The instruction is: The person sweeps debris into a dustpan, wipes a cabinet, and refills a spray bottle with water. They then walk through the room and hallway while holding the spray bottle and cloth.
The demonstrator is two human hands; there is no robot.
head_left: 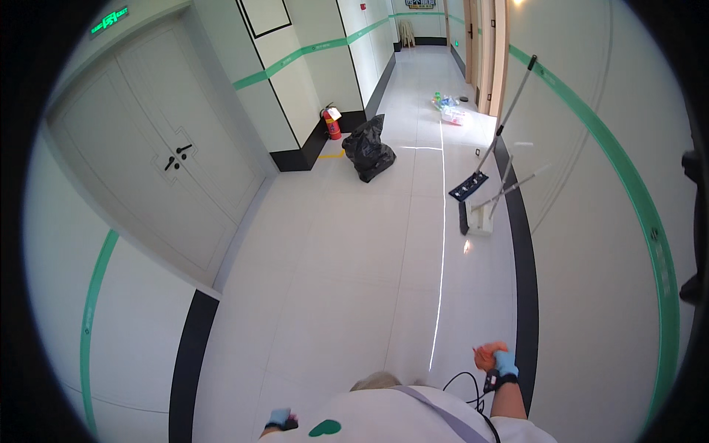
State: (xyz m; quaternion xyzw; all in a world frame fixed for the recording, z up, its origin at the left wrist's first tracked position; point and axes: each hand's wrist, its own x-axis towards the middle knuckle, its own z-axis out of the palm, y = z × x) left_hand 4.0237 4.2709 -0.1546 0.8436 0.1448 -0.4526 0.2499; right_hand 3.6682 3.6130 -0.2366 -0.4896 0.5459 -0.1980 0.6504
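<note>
My right hand (493, 357) is held out at the lower right, beside the right wall's black baseboard. Its fingers are curled in, and I see nothing in them. Light blue material covers part of the hand, with a black band at the wrist. Low at the left, my left hand (281, 419) shows only in part, also with light blue material and a dark band; its fingers are hidden. Neither hand touches anything I can see. Farther along the right wall, a flat mop (469, 186) leans near a broom and a white dustpan (480, 220).
A black garbage bag (368, 150) stands on the tiled floor ahead, near a red fire extinguisher (331, 123). Grey double doors (159, 140) are at the left. Plastic bags (450, 111) lie farther down the corridor by a doorway. A black cable (467, 375) loops beside my body.
</note>
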